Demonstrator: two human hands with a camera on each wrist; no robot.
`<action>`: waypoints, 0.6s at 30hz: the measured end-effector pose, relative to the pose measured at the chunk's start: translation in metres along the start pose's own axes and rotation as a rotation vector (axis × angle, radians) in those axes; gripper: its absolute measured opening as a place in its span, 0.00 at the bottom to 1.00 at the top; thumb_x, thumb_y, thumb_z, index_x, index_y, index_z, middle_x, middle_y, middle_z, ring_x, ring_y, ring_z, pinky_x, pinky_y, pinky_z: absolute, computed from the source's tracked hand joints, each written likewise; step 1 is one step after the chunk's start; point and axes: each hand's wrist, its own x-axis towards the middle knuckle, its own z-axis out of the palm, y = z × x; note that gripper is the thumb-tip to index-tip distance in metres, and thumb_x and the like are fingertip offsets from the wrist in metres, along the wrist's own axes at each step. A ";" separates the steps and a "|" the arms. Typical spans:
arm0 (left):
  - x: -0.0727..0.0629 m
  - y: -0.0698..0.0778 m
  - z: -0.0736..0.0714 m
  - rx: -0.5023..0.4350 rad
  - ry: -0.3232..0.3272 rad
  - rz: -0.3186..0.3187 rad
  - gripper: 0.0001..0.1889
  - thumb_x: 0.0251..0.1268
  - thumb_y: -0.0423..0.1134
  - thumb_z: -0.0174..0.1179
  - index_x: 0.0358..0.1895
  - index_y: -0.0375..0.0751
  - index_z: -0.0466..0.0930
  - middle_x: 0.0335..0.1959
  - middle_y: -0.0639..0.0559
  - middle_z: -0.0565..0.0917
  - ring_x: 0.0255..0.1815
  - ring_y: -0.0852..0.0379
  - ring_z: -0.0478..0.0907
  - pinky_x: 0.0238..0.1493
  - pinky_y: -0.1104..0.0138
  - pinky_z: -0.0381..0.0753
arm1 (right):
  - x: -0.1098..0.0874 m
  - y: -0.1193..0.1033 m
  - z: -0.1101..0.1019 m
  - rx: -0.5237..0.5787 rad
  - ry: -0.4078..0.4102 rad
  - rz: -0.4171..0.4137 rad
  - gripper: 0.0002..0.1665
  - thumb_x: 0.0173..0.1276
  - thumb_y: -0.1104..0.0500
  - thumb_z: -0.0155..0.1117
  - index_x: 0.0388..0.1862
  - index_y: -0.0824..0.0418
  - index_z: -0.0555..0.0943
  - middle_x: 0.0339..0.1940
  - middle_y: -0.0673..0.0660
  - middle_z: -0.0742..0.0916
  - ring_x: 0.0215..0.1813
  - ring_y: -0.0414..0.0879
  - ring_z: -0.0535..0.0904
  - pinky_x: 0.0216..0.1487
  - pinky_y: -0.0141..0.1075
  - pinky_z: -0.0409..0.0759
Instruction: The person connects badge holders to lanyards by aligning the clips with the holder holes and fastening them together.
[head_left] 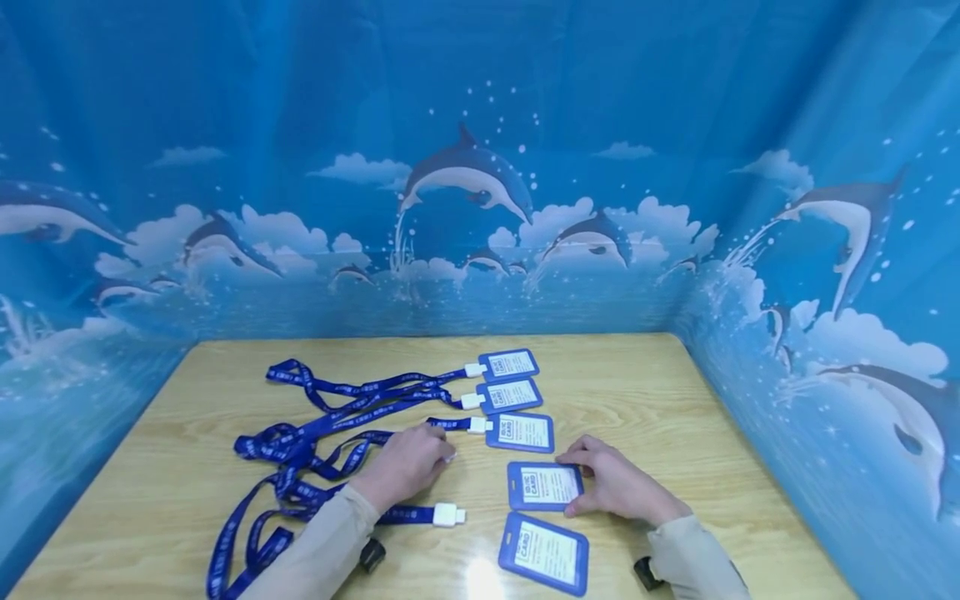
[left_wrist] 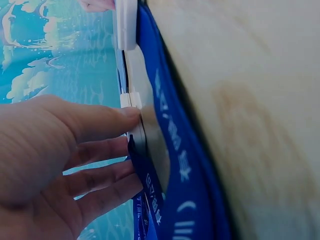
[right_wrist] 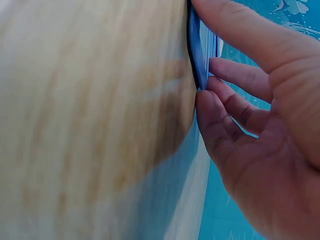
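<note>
My left hand [head_left: 405, 465] pinches the white clip [left_wrist: 128, 100] of a blue lanyard between thumb and fingers; in the head view the hand hides most of that clip. Blue strap with white lettering [left_wrist: 154, 195] trails from it. To the right, a blue card holder [head_left: 546, 487] with a white card lies on the table, its slotted end facing the left hand. My right hand [head_left: 618, 483] grips this holder's right end, thumb at the near corner and fingers at the far one. In the right wrist view the holder [right_wrist: 200, 50] shows edge-on between thumb and fingers.
Three card holders joined to lanyards lie behind: far [head_left: 510, 364], middle [head_left: 512, 396] and near [head_left: 522, 432]. In front is a loose card holder [head_left: 544, 554]; left of it lies another white clip [head_left: 447, 515]. Tangled blue straps [head_left: 288, 450] cover the table's left. A dolphin-print curtain [head_left: 465, 275] surrounds the table.
</note>
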 end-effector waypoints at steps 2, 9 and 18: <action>0.000 0.000 0.000 0.003 0.004 0.003 0.07 0.64 0.39 0.68 0.44 0.50 0.90 0.39 0.51 0.88 0.37 0.57 0.84 0.38 0.66 0.87 | 0.000 0.000 0.000 0.018 -0.006 0.014 0.44 0.44 0.45 0.85 0.61 0.60 0.82 0.51 0.50 0.80 0.50 0.41 0.76 0.55 0.41 0.82; 0.000 0.001 -0.004 0.011 0.036 0.028 0.09 0.64 0.40 0.69 0.47 0.51 0.90 0.44 0.50 0.88 0.40 0.55 0.86 0.42 0.64 0.88 | 0.001 -0.002 0.001 0.027 0.006 0.053 0.44 0.43 0.46 0.85 0.60 0.59 0.82 0.51 0.50 0.81 0.51 0.41 0.77 0.57 0.45 0.83; 0.006 0.012 -0.010 -0.014 0.028 0.144 0.10 0.65 0.40 0.68 0.48 0.50 0.89 0.49 0.50 0.89 0.50 0.52 0.86 0.54 0.59 0.86 | 0.006 -0.008 0.004 -0.016 0.050 0.048 0.45 0.46 0.44 0.84 0.61 0.63 0.82 0.51 0.50 0.81 0.49 0.40 0.77 0.54 0.43 0.83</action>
